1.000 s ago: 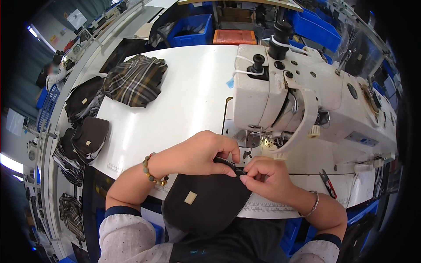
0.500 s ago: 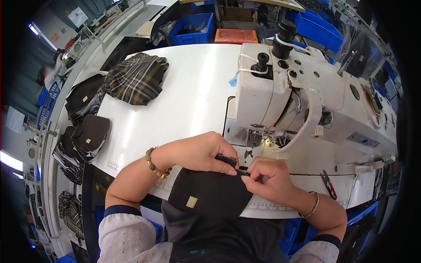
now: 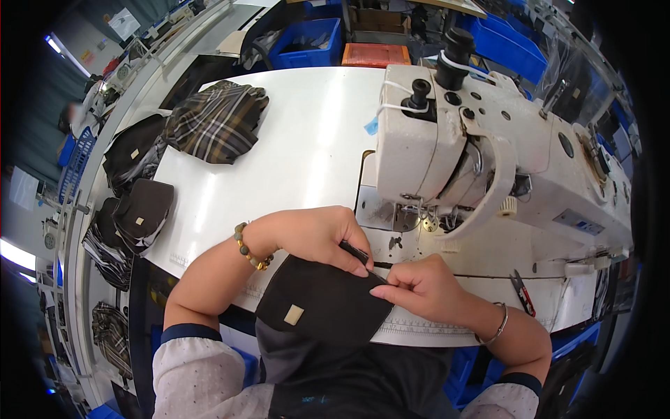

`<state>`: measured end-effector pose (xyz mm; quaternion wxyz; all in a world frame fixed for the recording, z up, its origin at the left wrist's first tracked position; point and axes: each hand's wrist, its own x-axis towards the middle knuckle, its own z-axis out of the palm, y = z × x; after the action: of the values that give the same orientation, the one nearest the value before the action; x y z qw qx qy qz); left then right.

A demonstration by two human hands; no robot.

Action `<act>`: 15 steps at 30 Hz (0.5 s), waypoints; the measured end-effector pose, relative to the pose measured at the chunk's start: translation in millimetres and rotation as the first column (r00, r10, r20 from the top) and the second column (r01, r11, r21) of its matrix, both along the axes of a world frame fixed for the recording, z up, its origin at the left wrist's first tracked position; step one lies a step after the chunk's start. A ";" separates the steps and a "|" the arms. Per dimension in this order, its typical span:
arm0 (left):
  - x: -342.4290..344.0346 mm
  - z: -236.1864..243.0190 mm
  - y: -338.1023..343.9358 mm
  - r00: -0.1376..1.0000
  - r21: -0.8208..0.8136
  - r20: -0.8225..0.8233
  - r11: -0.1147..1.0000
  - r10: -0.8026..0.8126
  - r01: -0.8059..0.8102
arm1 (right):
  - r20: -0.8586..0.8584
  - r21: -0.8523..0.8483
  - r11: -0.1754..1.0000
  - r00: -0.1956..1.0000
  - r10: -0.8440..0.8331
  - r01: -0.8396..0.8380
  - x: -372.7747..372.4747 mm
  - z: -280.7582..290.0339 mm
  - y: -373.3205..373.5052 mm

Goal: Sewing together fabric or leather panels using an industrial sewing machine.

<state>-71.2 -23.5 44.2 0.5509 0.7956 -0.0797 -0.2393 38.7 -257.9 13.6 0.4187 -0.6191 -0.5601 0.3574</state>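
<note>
A dark brown fabric flap (image 3: 328, 297) with a small cream patch (image 3: 294, 314) lies over the front edge of the white table. Both of my hands pinch its far edge. My left hand (image 3: 328, 236) is closed on a folded part of that edge, thumb on top. Close beside it on the right, my right hand (image 3: 422, 285) grips the edge between thumb and bent fingers. A narrow dark strip of the edge shows between the hands. Just beyond them stands the needle area of a white sewing machine (image 3: 433, 160).
Red-handled thread snips (image 3: 522, 293) lie right of my right hand. A plaid fabric piece (image 3: 220, 122) rests at the table's far left, near stacked dark flaps (image 3: 143, 213). Blue bins (image 3: 307, 43) and an orange-red crate (image 3: 375, 55) stand behind the table.
The fabric flap has shifted slightly left and turned a little. My right hand has slid along its edge toward me and slightly left; the left hand has moved slightly left.
</note>
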 end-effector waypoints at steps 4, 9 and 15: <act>11.6 -8.9 14.4 0.994 -0.012 -0.070 0.997 -0.078 0.078 | 0.209 0.145 0.989 0.978 -0.025 -0.005 5.1 -9.7 3.5; 29.9 -10.8 19.6 0.939 -0.110 -0.206 0.960 -0.274 0.257 | 0.688 0.475 0.874 0.663 -0.296 -0.102 7.8 -3.1 9.1; 49.2 -7.2 10.0 0.900 0.035 -0.230 0.921 -0.370 0.387 | 0.794 0.527 0.753 0.545 -0.270 -0.395 -2.9 -9.8 7.7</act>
<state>-22.0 -13.5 37.0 0.4670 0.7551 -0.1620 -0.4307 35.8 -250.3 3.8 0.2741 -0.5011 -0.7996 -0.1857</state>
